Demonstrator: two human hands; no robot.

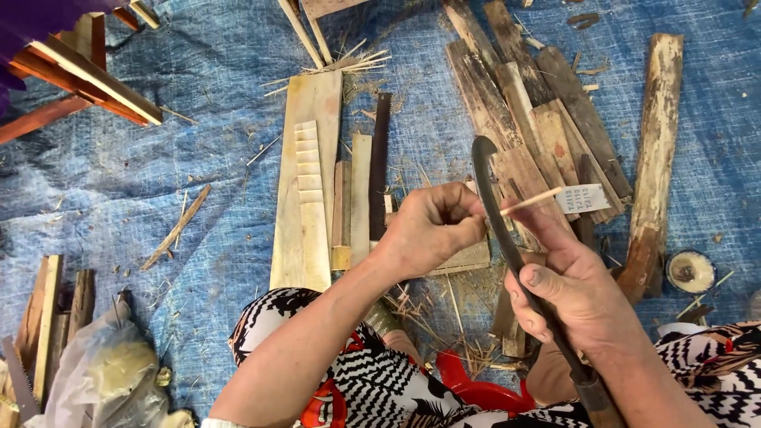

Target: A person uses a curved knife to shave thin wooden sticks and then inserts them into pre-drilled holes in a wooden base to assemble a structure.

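My left hand (432,226) is closed around one end of a thin pale bamboo stick (533,201) that points to the right. My right hand (575,289) grips a dark curved knife (495,208) whose hooked blade rises past the stick, touching it. The knife's handle (594,396) runs down toward my lap. Both hands hover above a blue tarp (158,174). A stack of flat bamboo slats (309,182) lies just left of my left hand.
Weathered wood planks (555,119) are piled at the upper right, with a long one (654,158) beside them. A small round tin (690,271) sits at the right. A plastic bag (103,380) and a saw (17,388) lie at lower left. Red wooden pieces (71,79) are at upper left.
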